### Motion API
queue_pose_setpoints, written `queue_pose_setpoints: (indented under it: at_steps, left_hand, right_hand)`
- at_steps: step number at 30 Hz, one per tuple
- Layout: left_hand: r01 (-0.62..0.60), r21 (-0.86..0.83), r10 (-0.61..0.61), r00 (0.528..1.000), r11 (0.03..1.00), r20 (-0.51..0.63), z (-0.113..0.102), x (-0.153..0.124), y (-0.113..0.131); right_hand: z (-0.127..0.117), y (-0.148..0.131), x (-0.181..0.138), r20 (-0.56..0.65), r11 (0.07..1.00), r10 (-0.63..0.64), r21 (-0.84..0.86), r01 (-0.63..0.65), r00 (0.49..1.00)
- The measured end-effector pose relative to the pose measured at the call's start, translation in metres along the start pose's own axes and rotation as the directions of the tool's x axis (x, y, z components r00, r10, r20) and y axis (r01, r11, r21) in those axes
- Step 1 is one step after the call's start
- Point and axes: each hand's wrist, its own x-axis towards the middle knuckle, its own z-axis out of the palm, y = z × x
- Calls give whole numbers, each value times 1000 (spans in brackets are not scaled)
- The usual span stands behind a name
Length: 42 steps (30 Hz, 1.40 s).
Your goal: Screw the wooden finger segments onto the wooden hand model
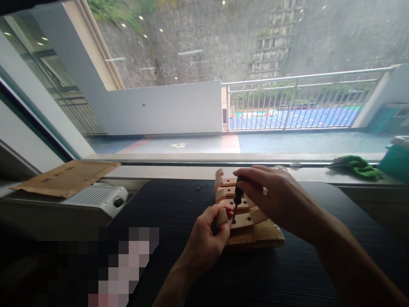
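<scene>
We take the row of pale wooden slats with curled ends (240, 204) as the centre of a clock, twelve pointing to the wide glass window (191, 111). The slats lie side by side on the black wood-grain desk (166, 221), their curled ends towards nine o'clock, with dark round holes in their flat parts. Under the near end of the row is a glossy brown slab (255, 233), its bare edge showing from five to six o'clock.

Our left hand (209, 226), at eight o'clock, grips the curled end of the nearest wooden slat (242, 221) between thumb and fingers. Our right hand (271, 187), at two o'clock, has its fingers closed round the handle of the black-handled, metal-shafted screwdriver (238, 192). The tool leans slightly, handle up, its tip at the nearest slat's left-hand hole; we cannot tell how deep it sits. The second hole in that slat shows just beside it, towards three o'clock.

Near ten o'clock a small, thin brown screw (200, 187) lies on the desk, apart from the slats. Further out, towards nine, a flat brown paper envelope (73, 175) rests over a white ribbed heater (99, 198). Between two and three o'clock, by the window, lies a crumpled green cloth (361, 167), just beside a teal container (396, 160).
</scene>
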Motion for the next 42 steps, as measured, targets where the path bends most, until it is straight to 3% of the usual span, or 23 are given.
queue_pose_setpoints:
  at_steps: [6, 16, 28, 35, 42]
  left_hand:
    - [7, 4, -7, 1000, 1000, -8, 0, 1, 1]
    - [4, 13, -4, 1000, 1000, 13, 0, 0, -3]
    - [32, 17, -32, 999, 999, 3, 0, 0, 1]
    - [28, -7, -28, 1000, 1000, -5, 1, 1, 0]
    - [19, 27, -19, 1000, 999, 1, 0, 1, -1]
  right_hand:
    - [1, -1, 1, -43, 994, 18, 112, -13, 999]
    - [6, 2, 5, 68, 936, 55, 343, -75, 996]
    - [14, 6, 6, -47, 967, 81, 245, -67, 996]
    - [16, 4, 4, 53, 959, 2, 282, -17, 999]
    - [15, 8, 7, 22, 976, 36, 214, -40, 999]
